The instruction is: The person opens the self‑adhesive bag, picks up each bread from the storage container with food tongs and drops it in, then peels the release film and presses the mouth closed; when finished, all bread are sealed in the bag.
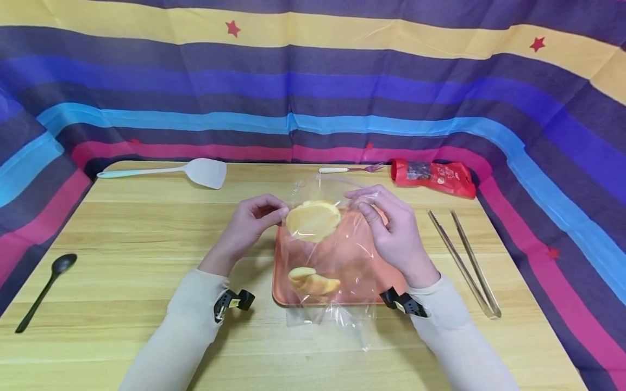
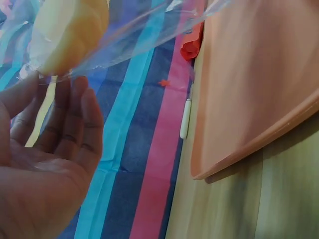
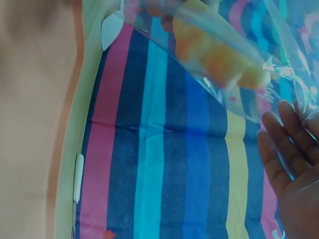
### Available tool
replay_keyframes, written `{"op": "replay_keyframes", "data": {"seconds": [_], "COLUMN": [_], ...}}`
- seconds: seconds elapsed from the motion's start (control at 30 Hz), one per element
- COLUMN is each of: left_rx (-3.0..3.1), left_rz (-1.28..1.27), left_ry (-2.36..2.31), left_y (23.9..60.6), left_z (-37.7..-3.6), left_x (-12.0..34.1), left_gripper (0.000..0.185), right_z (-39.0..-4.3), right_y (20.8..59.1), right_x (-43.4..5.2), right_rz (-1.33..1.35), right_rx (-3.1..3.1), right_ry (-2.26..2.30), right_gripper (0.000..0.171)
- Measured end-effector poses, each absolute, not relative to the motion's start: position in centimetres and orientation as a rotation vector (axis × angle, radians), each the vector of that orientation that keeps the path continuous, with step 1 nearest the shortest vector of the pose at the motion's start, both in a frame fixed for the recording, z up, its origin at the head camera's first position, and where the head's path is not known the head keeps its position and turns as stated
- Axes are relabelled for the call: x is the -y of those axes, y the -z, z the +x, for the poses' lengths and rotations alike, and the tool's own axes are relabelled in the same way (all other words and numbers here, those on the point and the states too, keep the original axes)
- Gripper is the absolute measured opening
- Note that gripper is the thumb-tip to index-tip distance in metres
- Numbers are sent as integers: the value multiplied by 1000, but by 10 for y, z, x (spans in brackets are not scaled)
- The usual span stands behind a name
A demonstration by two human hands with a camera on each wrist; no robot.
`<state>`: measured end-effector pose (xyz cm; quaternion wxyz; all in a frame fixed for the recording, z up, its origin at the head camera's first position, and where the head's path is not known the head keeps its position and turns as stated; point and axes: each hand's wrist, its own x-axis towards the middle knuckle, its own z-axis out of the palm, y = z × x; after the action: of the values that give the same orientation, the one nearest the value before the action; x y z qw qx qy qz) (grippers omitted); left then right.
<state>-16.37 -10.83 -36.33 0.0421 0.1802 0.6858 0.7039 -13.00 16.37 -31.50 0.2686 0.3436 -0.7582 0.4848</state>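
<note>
A clear plastic bag (image 1: 342,271) hangs between both hands over the orange tray (image 1: 279,288). Inside its upper part is a pale yellow bread piece (image 1: 313,220), which shows browned ridges in the right wrist view. My left hand (image 1: 249,222) pinches the bag's left edge between thumb and index finger, right beside this bread. On the other side, my right hand (image 1: 391,228) pinches the bag's upper right edge, its other fingers loosely bent. A second bread piece, a small croissant (image 1: 315,282), shows through the plastic near the tray's front edge.
Metal tongs (image 1: 467,266) lie right of the tray. Behind are a red packet (image 1: 432,178), a small fork (image 1: 349,169) with a white handle, and a white spatula (image 1: 205,172). A black spoon (image 1: 49,290) is at the far left. Striped cloth (image 1: 288,81) surrounds the table.
</note>
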Motion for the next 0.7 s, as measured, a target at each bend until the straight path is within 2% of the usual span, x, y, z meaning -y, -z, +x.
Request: {"op": "replay_keyframes", "data": {"seconds": [0.23, 0.5, 0.7], "left_rx": [-2068, -2143, -2157], "left_rz": [710, 738, 886], "left_ry": [-2270, -2333, -2435], "left_y": [355, 331, 318], "left_z": [-156, -142, -135], "left_x": [113, 110, 107], "left_gripper": [10, 11, 13], "right_z": [-127, -124, -126], "right_y": [310, 298, 291], "right_x": [-170, -175, -178], "right_rz": [836, 791, 744], "right_rx": [2078, 2061, 2057], "right_ry": [-1320, -1339, -1342], "right_gripper": [17, 13, 9]}}
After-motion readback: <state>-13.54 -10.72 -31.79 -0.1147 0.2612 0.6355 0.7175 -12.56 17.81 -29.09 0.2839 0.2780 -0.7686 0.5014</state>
